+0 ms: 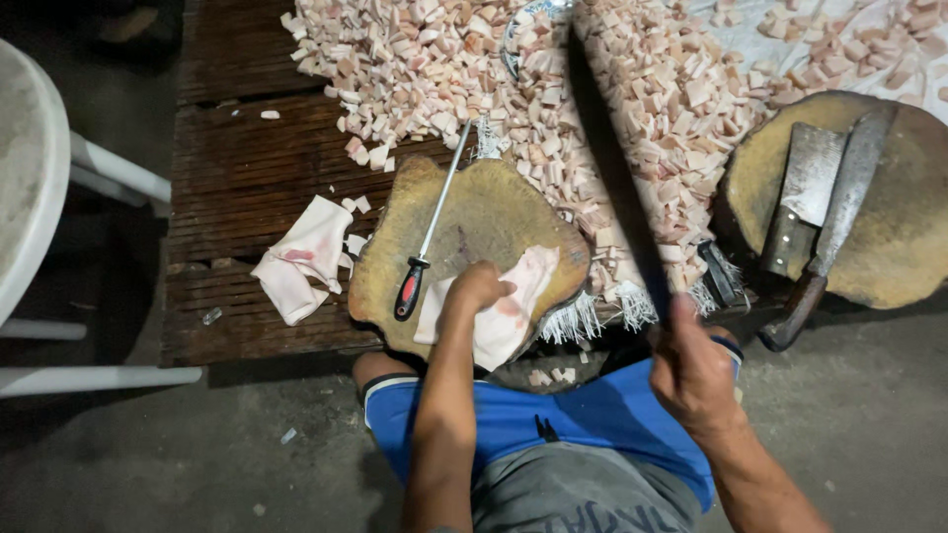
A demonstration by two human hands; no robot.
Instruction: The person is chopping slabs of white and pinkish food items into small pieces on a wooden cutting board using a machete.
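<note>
**One head camera, looking steeply down**

A single view, worn on the head, looks almost straight down over the person's own lap and forearms. It faces forward across the table (247, 188), whose far part meets the top edge. The view sits close: both arms enter from the bottom edge, with the left hand (479, 288) near the middle and the right hand (691, 370) lower right. Beyond the fingers (494, 276) lies the table; below them, lap and floor (197, 464). There is no second view to share any part of the scene.
</note>
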